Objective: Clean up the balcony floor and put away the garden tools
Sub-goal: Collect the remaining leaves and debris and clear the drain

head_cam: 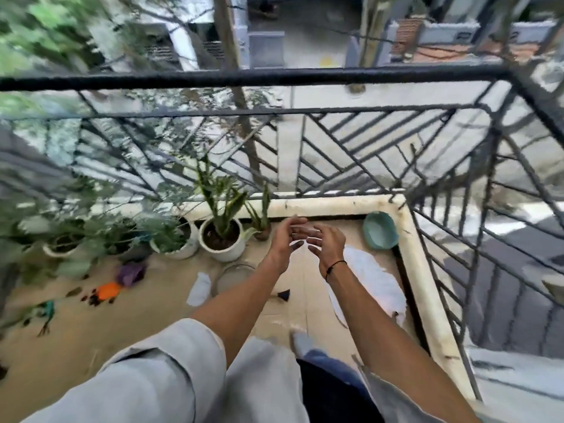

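Little of the cleanup looks done, judging from the balcony floor. Both hands raised in mid-air over the floor near the far right corner, holding nothing: left hand with fingers loosely curled, right hand with fingers spread and relaxed, palms turned toward each other, close but apart. Blurred, so finer detail of the fingers hard to tell.

Still scattered on the floor toward the left edge: a green garden tool lying flat, an orange object among dark soil crumbs, and a purple thing, crumpled, perhaps a glove or cloth. Nearer the middle: a white bottle-like thing lying down, a round clear dish just beside it, and a small dark scrap.

Along the right edge, a large white sheet or bag spread on the floor; in the far right corner, a teal bowl tipped against the curb. Against the far edge, a row of potted plants, among them a white pot with a tall spiky plant, upright and seemingly in place.

Left to do, by the look of it: gathering tools, clearing soil, picking up loose items. Nothing yet put away as far as visible.
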